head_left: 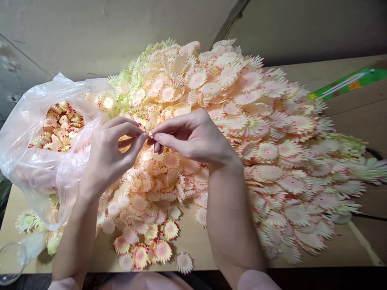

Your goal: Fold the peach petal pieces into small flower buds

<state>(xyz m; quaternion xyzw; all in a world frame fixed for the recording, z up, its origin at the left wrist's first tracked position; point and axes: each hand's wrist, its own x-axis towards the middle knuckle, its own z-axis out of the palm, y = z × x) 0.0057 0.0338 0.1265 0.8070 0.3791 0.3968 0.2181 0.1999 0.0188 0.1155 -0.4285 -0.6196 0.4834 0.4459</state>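
Both hands meet over a large heap of flower-shaped petal discs (266,153), pale pink and cream with fringed, red-tipped edges. My left hand (117,145) is closed in a pinch of thumb and forefinger on one edge of a small artificial flower piece (148,128). From the other side, my right hand (190,137) pinches the same piece, its fingertips almost touching those of the left. Most of the piece is hidden behind the fingers. Several loose discs (140,255) lie in front of the hands on the table.
At the left stands an open translucent plastic bag (27,121) containing curled red-edged flower pieces (60,125). A clear cup (13,259) lies at the table's (193,241) front left corner. A green package (347,84) lies behind the heap at right. The wall (121,36) rises directly behind.
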